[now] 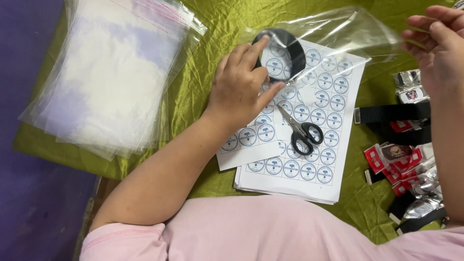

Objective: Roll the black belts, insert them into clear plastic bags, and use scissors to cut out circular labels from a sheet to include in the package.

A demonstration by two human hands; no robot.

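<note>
Tabletop (pixel 212 29): draped in shiny olive-green satin cloth, creased, over a purple surface at the left

Our left hand (pixel 241 92): fingers closed on a coiled black strap roll (pixel 285 50), pushing it into the mouth of a clear plastic bag (pixel 338 31)

Our right hand (pixel 437 48): fingers pinched on the bag's far end, holding it taut above the sticker sheets (pixel 319 111)

Sticker sheets: white paper stack, rows of round blue-and-white labels; small black-handled scissors (pixel 302 130) lie on top

Stack of clear bags (pixel 111 72): glossy, floppy, at the left

Red-and-silver packets (pixel 406 164) and a black webbing strap (pixel 391 113): at the right

Risks, in our judgement: the thin film could tear or slip; the coil could spring loose; the scissors lie near our left wrist
</note>
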